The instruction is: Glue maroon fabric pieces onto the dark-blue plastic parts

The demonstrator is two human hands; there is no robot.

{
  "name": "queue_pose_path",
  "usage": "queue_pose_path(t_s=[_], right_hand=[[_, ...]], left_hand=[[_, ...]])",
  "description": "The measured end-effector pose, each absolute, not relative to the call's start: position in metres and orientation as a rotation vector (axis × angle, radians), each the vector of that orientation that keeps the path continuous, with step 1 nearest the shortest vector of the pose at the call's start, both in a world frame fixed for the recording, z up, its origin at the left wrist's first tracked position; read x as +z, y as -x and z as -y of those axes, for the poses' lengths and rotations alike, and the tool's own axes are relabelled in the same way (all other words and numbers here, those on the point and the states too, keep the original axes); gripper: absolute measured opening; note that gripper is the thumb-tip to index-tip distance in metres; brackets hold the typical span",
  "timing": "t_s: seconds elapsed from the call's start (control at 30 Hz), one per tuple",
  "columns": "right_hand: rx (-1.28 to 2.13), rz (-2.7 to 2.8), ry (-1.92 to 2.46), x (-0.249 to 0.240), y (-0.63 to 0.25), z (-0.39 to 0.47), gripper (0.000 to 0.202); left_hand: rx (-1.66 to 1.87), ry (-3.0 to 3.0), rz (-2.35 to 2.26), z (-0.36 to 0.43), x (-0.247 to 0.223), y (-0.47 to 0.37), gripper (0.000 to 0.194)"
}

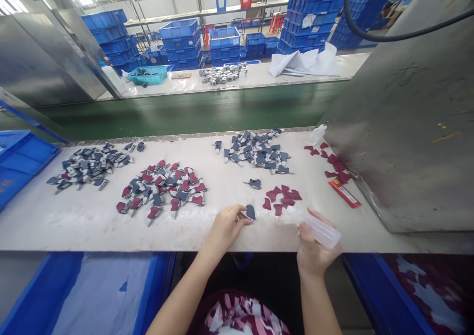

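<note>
Between its fingertips my left hand [228,225] pinches a dark blue-grey part [251,211] just above the table near its front edge. My right hand [314,246] is wrapped round a translucent white bottle [322,230], tilted with its tip toward the upper left; the tip is blurred. Loose maroon pieces [284,198] lie between and beyond the hands. One grey-blue part [255,183] rests alone behind them, and a pile of similar parts [255,150] is farther back. To the left spreads a group of parts with maroon and blue-grey faces [159,189].
Another pile of blue-grey parts [91,165] lies far left, by a blue crate [25,160]. At right are more maroon pieces [336,163], a red packet [344,193] and a metal panel [411,113]. A green belt [192,109] crosses behind the table [218,187].
</note>
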State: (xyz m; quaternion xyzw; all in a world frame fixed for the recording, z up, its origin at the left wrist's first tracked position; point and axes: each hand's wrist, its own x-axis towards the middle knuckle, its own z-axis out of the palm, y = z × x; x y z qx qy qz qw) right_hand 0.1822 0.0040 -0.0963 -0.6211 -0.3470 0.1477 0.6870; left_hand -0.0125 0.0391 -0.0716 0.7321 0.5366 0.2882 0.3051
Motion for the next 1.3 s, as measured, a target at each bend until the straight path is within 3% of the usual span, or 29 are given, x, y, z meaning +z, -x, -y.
queue_pose_path(t_s=[0.17, 0.4, 0.57, 0.7, 0.83, 0.97, 1.3], right_hand=[[0.42, 0.915, 1.345, -0.09, -0.166, -0.002, 0.027], [0.483, 0.791, 1.326, -0.094, -0.162, -0.006, 0.028], [0.531, 0.667, 1.288, -0.099, -0.164, -0.008, 0.027], [0.517, 0.623, 1.309, -0.098, -0.162, -0.009, 0.029], [0.476, 0.641, 1.296, -0.099, -0.161, -0.007, 0.028], [0.383, 0.811, 1.41, -0.102, -0.16, -0.004, 0.03], [0.297, 1.009, 1.503, -0.103, -0.159, -0.007, 0.032]], left_hand=[[0.861, -2.008, -1.39, -0.04, -0.079, 0.019, 0.006], [0.953, -2.212, -1.532, -0.037, -0.069, 0.027, 0.004], [0.612, -2.469, -1.333, -0.048, -0.051, 0.022, 0.004], [0.459, -2.432, -1.332, -0.058, -0.052, 0.007, 0.014], [0.559, -2.391, -1.275, -0.056, -0.063, 0.005, 0.031], [0.662, -2.373, -1.279, -0.051, -0.075, 0.01, 0.016], [0.696, -2.362, -1.279, -0.051, -0.078, 0.011, 0.011]])
